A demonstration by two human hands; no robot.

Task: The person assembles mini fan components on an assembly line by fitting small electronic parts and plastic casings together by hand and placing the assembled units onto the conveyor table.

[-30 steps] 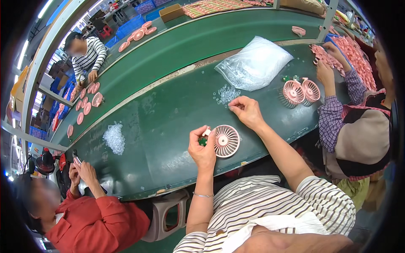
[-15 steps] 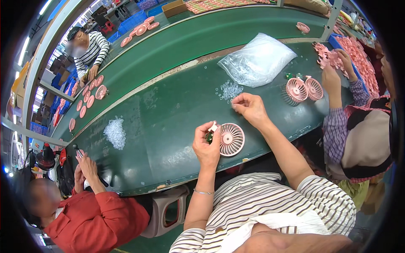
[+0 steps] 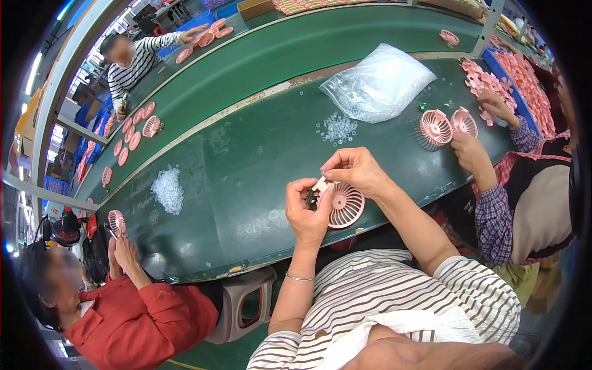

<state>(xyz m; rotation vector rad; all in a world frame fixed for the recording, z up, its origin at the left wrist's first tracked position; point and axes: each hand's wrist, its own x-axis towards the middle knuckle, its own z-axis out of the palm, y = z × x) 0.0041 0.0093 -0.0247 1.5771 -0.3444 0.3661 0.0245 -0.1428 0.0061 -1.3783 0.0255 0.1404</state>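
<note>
Head view, right fingers (image 3: 337, 162), now at fan (image 3: 341, 203)

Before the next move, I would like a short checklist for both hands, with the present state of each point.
1. Left hand holding the round pink slatted plastic fan housing: ok.
2. Right hand close to the small pale pink plastic block: ok.
3. Small piece pinched in right hand: cannot tell.
4. Loose heap of small clear plastic rings uncovered: ok.
5. Housing resting on green tabletop: cannot tell.
</note>
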